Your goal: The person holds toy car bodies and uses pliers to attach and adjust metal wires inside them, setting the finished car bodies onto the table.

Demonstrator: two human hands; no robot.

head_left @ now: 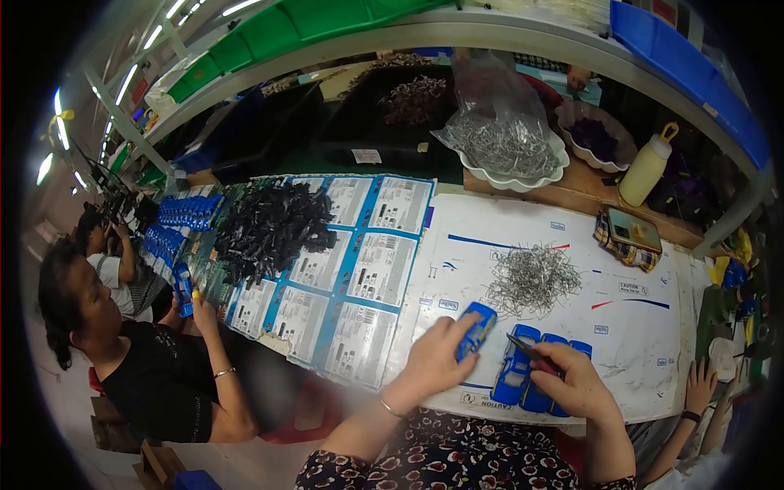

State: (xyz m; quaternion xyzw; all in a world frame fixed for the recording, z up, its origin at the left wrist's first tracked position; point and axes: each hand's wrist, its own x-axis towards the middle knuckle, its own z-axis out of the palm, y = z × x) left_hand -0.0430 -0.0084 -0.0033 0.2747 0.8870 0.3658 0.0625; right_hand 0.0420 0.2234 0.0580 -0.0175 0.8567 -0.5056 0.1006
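Note:
My left hand (438,357) is closed around a blue toy car shell (477,330), held just above the white sheet. In my right hand (581,382) is a small hand tool (527,349) with a dark pointed tip and a reddish handle, probably pliers. Its tip lies over the nearest blue toy car (513,374) of a short row side by side at the table's front edge. My right hand partly hides the other cars (557,340). Just beyond both hands spreads a loose heap of thin silvery wire pieces (535,280).
A bagged bowl of metal wires (510,155), a bowl of purple parts (594,140), a yellowish bottle (645,170) and a phone on checked cloth (630,233) stand behind. Black plastic parts (273,233) heap to the left. A co-worker (131,359) sits left; another person's hand (701,385) is right.

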